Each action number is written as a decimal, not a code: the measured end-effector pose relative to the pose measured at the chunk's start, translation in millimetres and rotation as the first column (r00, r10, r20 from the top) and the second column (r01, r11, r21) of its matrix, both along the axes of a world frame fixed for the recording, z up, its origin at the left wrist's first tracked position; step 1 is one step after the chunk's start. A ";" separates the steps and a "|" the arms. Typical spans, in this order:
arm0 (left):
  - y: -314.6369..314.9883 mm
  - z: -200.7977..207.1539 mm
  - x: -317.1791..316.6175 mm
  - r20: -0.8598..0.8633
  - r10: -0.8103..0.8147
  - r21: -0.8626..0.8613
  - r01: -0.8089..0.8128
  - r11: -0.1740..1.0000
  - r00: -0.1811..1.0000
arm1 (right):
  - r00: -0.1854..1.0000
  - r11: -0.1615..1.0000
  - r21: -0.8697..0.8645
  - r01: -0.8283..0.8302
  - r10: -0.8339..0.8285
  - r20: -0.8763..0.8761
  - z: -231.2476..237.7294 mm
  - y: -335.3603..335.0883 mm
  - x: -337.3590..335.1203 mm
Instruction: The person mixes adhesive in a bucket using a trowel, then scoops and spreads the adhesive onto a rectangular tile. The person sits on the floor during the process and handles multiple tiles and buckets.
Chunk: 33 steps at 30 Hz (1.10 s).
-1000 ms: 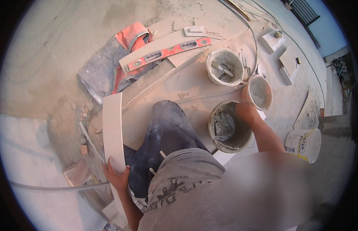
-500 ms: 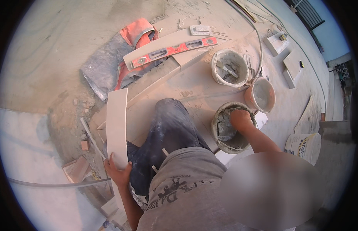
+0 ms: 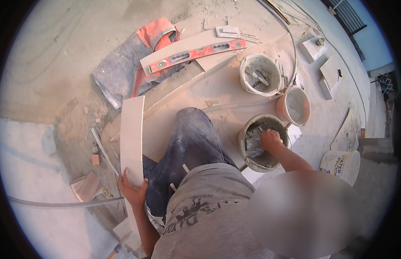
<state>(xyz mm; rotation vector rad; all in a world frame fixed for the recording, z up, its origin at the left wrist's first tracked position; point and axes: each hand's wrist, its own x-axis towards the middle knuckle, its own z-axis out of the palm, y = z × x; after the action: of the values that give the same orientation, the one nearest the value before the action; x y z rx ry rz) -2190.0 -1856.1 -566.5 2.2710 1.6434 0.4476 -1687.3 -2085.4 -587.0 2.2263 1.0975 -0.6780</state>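
Observation:
My left hand (image 3: 133, 190) is closed round the edges of a long pale tile strip (image 3: 132, 134), fingers on one side and thumb on the other. The strip stands beside my bent left leg. Inside a dark bucket (image 3: 241, 152) at the right, my right hand (image 3: 270, 139) is closed on a trowel (image 3: 253, 143). Its grey, mortar-coated blade lies against the wet grey mortar; the handle is hidden by my fingers.
Ahead stand a bucket (image 3: 242, 82) holding mortar and a tool, and an orange bucket (image 3: 307, 113). A red spirit level (image 3: 196, 54) rests on a tile, near a grey and orange cloth (image 3: 118, 71). A white tub (image 3: 353, 162) is at right; a hose (image 3: 294, 47) crosses the ground.
My right hand has shifted slightly toward me inside the bucket, and the trowel blade shows more clearly. My left hand keeps its hold on the tile strip. The view has shifted slightly.

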 end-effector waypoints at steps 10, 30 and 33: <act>4.8 5.1 7.1 -0.034 0.000 -0.070 -0.002 0.998 0.999 | 0.984 0.982 -0.079 -0.170 0.174 0.045 -6.5 7.4 -29.9; 35.1 12.4 40.2 -0.003 -0.080 -0.068 0.079 0.995 0.997 | 0.940 0.926 0.165 0.341 -0.329 -0.095 -5.1 -27.2 22.0; 59.8 22.9 82.6 -0.063 -0.159 -0.031 0.158 0.987 0.985 | 0.966 0.899 0.353 0.258 -0.228 -0.124 3.7 -0.5 9.5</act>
<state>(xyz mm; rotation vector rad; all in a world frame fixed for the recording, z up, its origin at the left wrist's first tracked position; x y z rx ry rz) -2107.4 -1796.3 -543.6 2.3980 1.4740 0.3155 -1677.8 -2085.9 -583.3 2.7139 1.0625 -0.7154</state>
